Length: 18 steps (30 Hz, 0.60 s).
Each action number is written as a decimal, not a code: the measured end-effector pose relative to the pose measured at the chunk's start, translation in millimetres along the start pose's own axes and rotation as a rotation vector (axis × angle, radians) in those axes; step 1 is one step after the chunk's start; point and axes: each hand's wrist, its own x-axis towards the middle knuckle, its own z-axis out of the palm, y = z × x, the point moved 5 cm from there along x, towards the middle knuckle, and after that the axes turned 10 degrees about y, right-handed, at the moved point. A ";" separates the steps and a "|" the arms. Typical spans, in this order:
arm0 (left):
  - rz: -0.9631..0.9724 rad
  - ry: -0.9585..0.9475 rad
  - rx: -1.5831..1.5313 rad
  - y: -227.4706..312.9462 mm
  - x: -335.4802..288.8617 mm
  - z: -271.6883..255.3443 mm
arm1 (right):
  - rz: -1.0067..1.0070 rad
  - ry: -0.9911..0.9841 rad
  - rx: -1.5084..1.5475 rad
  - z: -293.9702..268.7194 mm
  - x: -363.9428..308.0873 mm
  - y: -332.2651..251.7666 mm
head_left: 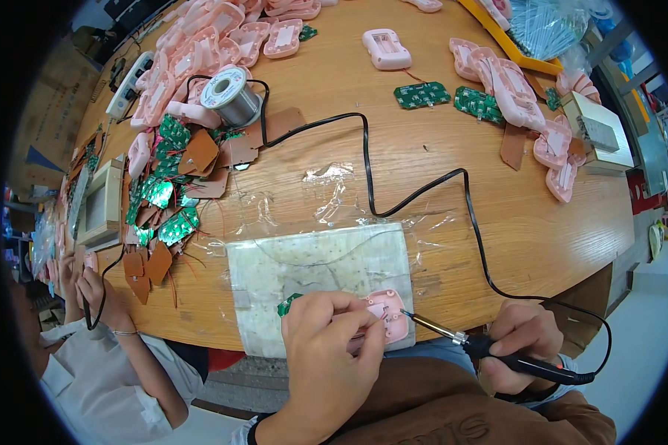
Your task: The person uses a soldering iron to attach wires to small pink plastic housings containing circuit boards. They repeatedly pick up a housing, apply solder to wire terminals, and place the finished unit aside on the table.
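My right hand (523,341) grips the black handle of a soldering iron (531,363), a small orange light glowing on it. The iron's metal tip points left and reaches the edge of a pink plastic shell half (387,315), which lies open side up on a pale, stained mat (319,256). Over the shell's left side, my left hand (330,345) has its fingers pinched together; what they hold is hidden. A green circuit board (289,302) peeks out behind that hand. Thin reddish wires seem to show beneath the fingers.
The iron's black cord (416,200) snakes across the table. A solder spool (232,96) stands far left beside heaped pink shells (193,55) and green boards (174,222). More pink shells (508,89) lie at right, near a yellow tray (512,44). Another person's hands (96,289) work at left.
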 end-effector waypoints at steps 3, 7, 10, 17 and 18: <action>0.031 -0.040 -0.001 4.3 1.0 -3.0 | 0.000 -0.052 -0.017 2.0 3.5 -1.2; 0.018 -0.072 0.025 7.4 3.1 -3.9 | 0.004 -0.084 -0.019 4.6 5.9 -2.6; 0.004 -0.092 0.043 9.4 3.6 -2.7 | 0.001 -0.083 -0.001 8.5 5.8 -1.9; 0.013 -0.104 0.057 8.9 4.5 -1.3 | -0.019 -0.129 0.017 10.7 8.5 -1.0; 0.013 -0.104 0.052 8.6 4.9 -1.0 | -0.031 -0.116 0.014 9.2 9.1 -1.6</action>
